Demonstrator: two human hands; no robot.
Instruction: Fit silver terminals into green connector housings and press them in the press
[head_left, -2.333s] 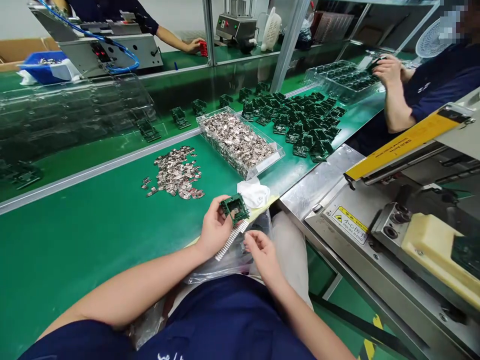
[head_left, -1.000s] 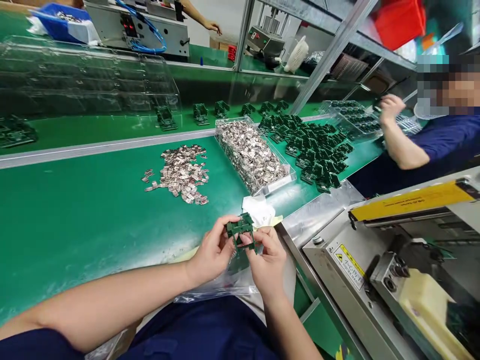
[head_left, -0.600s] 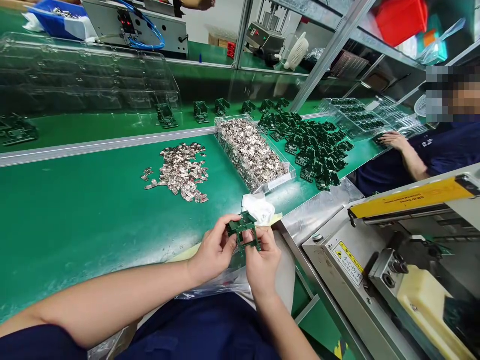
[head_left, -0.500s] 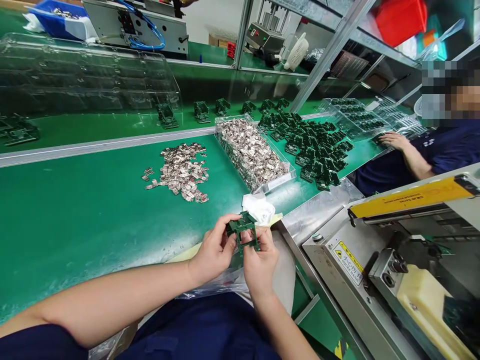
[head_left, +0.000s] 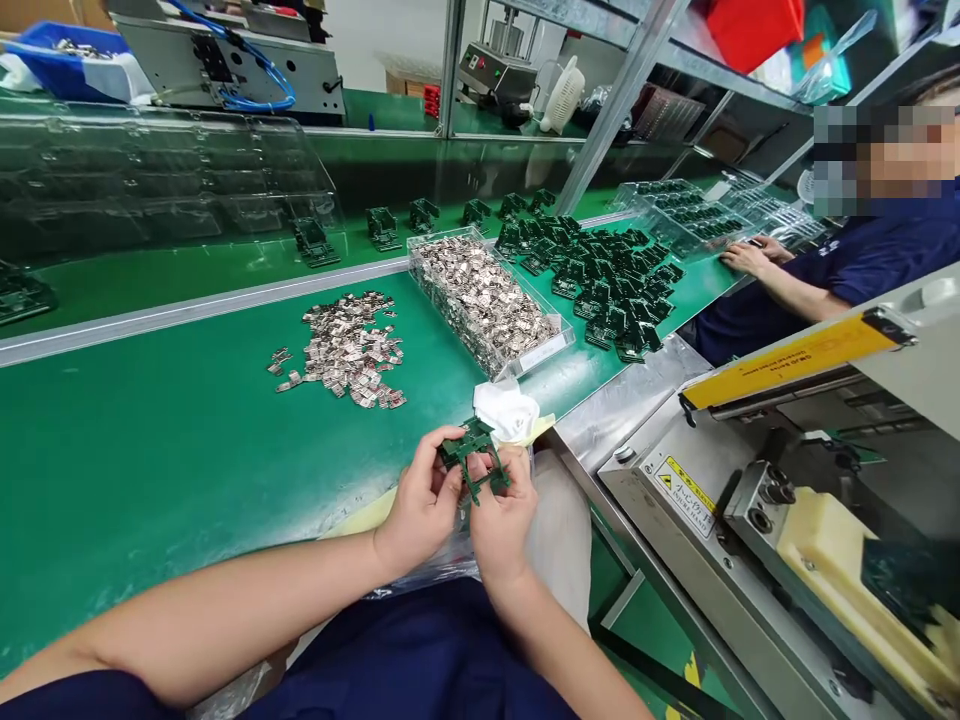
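Head view: box (head_left: 546, 350) of seemingly metal clips (head_left: 487, 295); left hand (head_left: 416, 505) and right hand (head_left: 502, 520) grasp green frame (head_left: 466, 444).

A small dark-green circuit board (head_left: 469, 440), built up as an open frame with thin bars around a gap, is held at a tilt in the air between two hands, just off the middle of the view toward six o'clock. It is pinched at its nine o'clock side by the thumb and forefinger of the left hand (head_left: 420, 500), while its four o'clock side is gripped by the right hand (head_left: 504, 515), whose thumb is set at the gap; its underside is hidden.
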